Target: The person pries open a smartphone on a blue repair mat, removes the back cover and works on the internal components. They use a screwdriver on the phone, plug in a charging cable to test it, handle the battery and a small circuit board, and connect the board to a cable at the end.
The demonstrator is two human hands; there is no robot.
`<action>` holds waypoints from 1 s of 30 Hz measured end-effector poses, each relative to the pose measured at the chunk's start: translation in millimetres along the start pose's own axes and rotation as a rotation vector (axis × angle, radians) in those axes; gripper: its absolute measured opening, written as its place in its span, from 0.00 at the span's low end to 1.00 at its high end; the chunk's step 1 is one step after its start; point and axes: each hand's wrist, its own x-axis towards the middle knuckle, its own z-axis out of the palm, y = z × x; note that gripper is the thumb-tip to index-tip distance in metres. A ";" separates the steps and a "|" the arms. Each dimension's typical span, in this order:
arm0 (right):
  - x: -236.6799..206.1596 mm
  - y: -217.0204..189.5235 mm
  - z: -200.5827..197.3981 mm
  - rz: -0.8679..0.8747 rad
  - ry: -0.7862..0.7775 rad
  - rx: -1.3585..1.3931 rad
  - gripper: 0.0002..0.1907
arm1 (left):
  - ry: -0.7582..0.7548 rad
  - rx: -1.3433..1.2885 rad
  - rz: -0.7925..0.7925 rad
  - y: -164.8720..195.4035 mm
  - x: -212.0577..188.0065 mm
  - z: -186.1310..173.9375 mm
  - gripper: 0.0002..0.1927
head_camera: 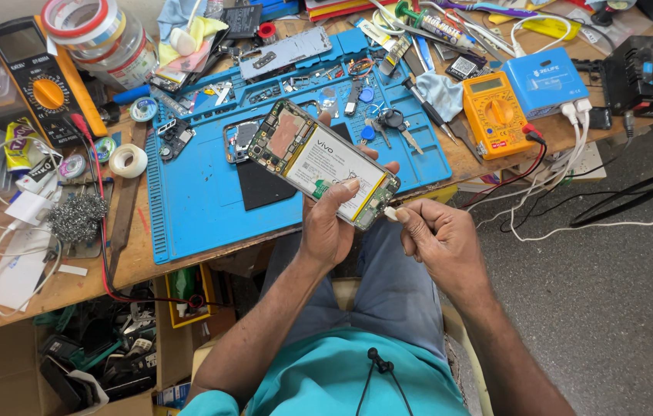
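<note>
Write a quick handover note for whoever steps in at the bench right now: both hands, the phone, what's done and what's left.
Left hand: holds the opened phone over the blue mat, back cover off, battery and boards exposed.
Right hand: pinches a small white plug at the phone's lower end; whether it is seated cannot be told.
Done: phone opened.
Left: phone not closed up. Orange multimeter sits to the right on the bench.

You are at a phone-repair workbench: blue repair mat (203, 208) at 12 o'clock, orange multimeter (496, 114) at 2 o'clock, tape rolls (103, 38) at 10 o'clock.
</note>
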 end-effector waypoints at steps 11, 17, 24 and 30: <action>-8.4 -20.7 9.3 -0.766 0.314 -0.785 0.29 | 0.028 0.061 -0.068 -19.7 5.4 -28.2 0.33; -4.4 -21.5 34.3 -0.816 0.254 -0.841 0.27 | 0.016 0.326 -0.153 -21.8 -6.4 -26.1 0.32; 17.3 10.5 14.2 -0.216 0.126 0.061 0.18 | 0.026 0.453 0.067 -0.7 8.7 -29.5 0.26; 24.8 38.1 12.4 -0.178 -0.051 0.396 0.15 | 0.116 0.381 -0.057 0.5 19.8 -42.6 0.18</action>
